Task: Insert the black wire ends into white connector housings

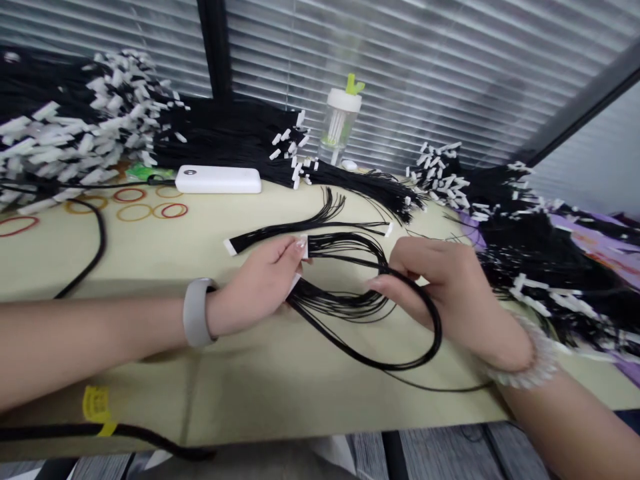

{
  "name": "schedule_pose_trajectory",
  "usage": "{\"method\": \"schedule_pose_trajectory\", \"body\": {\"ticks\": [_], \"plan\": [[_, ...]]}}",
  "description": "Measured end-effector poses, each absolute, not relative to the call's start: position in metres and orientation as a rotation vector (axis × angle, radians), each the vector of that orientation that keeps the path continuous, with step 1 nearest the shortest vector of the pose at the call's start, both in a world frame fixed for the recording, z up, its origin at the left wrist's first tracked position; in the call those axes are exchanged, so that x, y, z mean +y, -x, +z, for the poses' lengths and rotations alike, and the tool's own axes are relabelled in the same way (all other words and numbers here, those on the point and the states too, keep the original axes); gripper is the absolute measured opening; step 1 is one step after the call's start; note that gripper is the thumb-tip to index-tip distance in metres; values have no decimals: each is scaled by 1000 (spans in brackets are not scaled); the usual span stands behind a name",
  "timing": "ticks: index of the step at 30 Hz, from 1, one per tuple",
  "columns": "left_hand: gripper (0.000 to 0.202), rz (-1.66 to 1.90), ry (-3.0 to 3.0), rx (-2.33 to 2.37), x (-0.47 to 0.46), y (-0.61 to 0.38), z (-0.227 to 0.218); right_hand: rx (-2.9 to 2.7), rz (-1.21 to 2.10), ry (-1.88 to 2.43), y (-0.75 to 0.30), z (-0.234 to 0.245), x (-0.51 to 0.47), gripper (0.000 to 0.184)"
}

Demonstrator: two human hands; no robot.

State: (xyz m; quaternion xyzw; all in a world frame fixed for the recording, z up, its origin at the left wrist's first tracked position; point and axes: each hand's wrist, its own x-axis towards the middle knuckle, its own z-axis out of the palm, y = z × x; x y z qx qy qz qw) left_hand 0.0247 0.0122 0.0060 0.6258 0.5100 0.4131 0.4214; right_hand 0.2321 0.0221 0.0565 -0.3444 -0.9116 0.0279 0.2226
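Note:
A black wire harness [345, 303] with white connectors is bent into loops between my two hands. My left hand [267, 280] pinches it at its white connectors, thumb on top. On the right, my right hand [445, 287] has thumb and fingers closed round the bend of the loops. One thicker loop hangs below the hands, and a thin wire trails off to the lower right. Just beyond my left hand, a second wire harness [280, 230] lies on the table with a white connector at its left end and loose wire ends on the right.
Piles of black wires with white connectors [115, 127] line the back and right of the table [150, 267]. A white power bank [219, 179], coloured rubber bands [134, 212] and a clear bottle [340, 123] stand or lie behind. A black cable [100, 247] crosses the left side.

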Motion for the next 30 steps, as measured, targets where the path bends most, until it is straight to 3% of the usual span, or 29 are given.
{"method": "schedule_pose_trajectory", "body": {"ticks": [6,10,14,18,23,28,30], "plan": [[37,1068,-1555,1287,13,-24,5,-3007,716,944,-227,49,14,29],[37,1078,-1535,1250,15,-24,1,-3025,634,872,-222,41,11,21],[36,1068,-1523,1256,15,-24,0,-2901,513,1125,-236,52,19,19],[36,1045,-1540,1262,13,-24,3,-2138,348,1343,-259,64,42,13],[33,997,-1599,1256,10,-25,7,-1359,570,973,-270,67,68,22],[32,942,-1669,1257,8,-26,10,-1566,719,989,-259,62,57,33],[32,936,-1673,1268,8,-27,10,-1827,673,1015,-248,56,44,23]]}}
